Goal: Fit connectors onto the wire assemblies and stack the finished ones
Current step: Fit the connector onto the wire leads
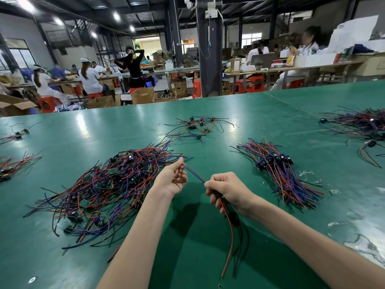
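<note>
One wire assembly [194,173] is stretched between my hands above the green table [239,113]. My left hand [171,180] pinches the far end of its blue and red wires. My right hand [226,189] grips the middle of the assembly, and red and black wires [230,228] hang down from that fist. A big tangled pile of red, blue and black wire assemblies [108,188] with small green boards lies left of my left hand. A neat stack of assemblies [279,170] with dark connectors lies right of my right hand.
A small loose cluster of assemblies [198,127] lies farther back in the middle. More piles sit at the far right [362,126] and the left edge [12,165]. Worn white patches [362,247] mark the table at the right. People work at benches behind.
</note>
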{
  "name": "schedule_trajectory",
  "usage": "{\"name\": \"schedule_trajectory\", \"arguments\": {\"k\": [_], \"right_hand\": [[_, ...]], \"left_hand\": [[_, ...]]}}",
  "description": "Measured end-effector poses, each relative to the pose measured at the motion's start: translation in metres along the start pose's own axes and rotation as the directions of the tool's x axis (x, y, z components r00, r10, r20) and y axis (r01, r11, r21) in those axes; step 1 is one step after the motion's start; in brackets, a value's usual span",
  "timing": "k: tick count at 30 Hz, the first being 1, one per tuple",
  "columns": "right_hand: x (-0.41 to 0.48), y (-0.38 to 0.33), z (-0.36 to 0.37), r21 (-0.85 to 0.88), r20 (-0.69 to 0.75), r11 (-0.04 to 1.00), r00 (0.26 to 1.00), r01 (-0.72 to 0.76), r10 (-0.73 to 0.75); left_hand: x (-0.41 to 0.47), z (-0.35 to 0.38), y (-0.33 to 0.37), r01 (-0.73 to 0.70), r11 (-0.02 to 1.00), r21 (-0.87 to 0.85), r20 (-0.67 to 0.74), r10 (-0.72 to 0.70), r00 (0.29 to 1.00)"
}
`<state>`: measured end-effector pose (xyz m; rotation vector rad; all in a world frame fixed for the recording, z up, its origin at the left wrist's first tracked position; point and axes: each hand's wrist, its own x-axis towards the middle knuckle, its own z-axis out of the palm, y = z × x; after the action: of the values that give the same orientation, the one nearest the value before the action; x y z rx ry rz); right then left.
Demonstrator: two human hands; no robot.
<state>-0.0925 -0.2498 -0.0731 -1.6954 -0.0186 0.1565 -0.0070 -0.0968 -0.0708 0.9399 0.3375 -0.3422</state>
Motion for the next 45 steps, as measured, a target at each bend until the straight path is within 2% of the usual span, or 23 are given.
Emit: {"name": "schedule_trajectory", "arguments": {"k": [12,22,25,29,33,35,37,41,45], "right_hand": [[-0.002,0.000,-0.003,-0.037,0.034,0.999,0.999,-0.007,0.009],[-0.002,-0.001,-0.004,-0.044,0.094,0.998,0.994,-0.045,0.049],[-0.002,-0.001,-0.005,-0.023,0.096,0.999,0.995,-0.039,0.041],[0.000,0.000,-0.006,0.048,-0.003,0.998,0.999,0.041,-0.041],[0.005,0.001,-0.011,0.107,-0.153,0.985,0.981,0.132,-0.115],[0.007,0.002,-0.012,0.109,-0.179,0.984,0.976,0.141,-0.121],[0.007,0.004,-0.012,0.101,-0.182,0.985,0.976,0.136,-0.116],[0.006,0.004,-0.013,0.062,-0.162,0.992,0.982,0.108,-0.096],[0.002,0.003,-0.009,0.040,-0.070,0.996,0.995,0.078,-0.075]], "left_hand": [[0.003,-0.005,0.005,0.004,0.991,-0.132,-0.036,-0.009,0.999],[0.000,-0.007,0.007,0.059,0.966,-0.250,-0.034,-0.069,0.997],[0.000,-0.006,0.006,0.021,0.961,-0.277,-0.028,-0.030,0.999],[-0.005,-0.001,0.004,-0.155,0.983,-0.101,-0.036,0.152,0.988],[-0.014,0.009,-0.009,-0.083,0.989,0.123,0.182,0.060,0.981],[-0.017,0.016,-0.023,-0.079,0.962,0.260,0.272,0.006,0.962],[-0.019,0.022,-0.037,-0.114,0.939,0.326,0.334,-0.001,0.942],[-0.015,0.023,-0.044,-0.211,0.922,0.326,0.303,0.110,0.947],[-0.007,0.015,-0.028,-0.293,0.926,0.238,0.154,0.262,0.953]]}}
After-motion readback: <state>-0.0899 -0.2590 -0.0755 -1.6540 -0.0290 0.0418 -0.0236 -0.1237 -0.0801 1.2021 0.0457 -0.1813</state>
